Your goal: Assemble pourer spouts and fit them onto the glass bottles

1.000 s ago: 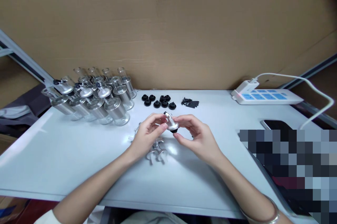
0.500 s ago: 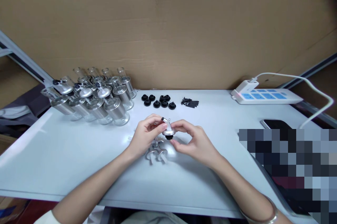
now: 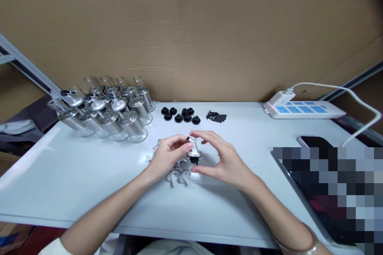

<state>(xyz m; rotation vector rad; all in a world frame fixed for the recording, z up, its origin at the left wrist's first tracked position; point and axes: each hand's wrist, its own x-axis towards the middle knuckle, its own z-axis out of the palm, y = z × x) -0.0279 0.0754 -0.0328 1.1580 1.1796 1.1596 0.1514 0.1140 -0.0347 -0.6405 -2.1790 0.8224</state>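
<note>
Between thumb and fingers, my left hand (image 3: 167, 153) grips a silver pourer cap (image 3: 195, 153), with a slanted spout on top and a black stopper beneath. My right hand (image 3: 223, 157) curves around its right side, thumb below and fingers above, apart from one another. Whether a right fingertip touches the cap is hard to see. Under and beside my left hand lie several more silver caps (image 3: 173, 176) with pale tubes, partly hidden by it. Farther back are several black ribbed stoppers (image 3: 178, 118) and a small pile of black tubes (image 3: 217, 117).
Glass bottles with metal sleeves (image 3: 131, 125) crowd the left rear, a few bearing silver caps. At the right stand a power strip (image 3: 311, 110) with a white cable, a phone (image 3: 312, 141) and a dark, partly blurred-out device (image 3: 299, 195). Cardboard (image 3: 191, 47) walls the back.
My right fingers have spread from a close pinch at the cap into a wider, open curve. The cap, held by my left hand, has shifted slightly right and down.
</note>
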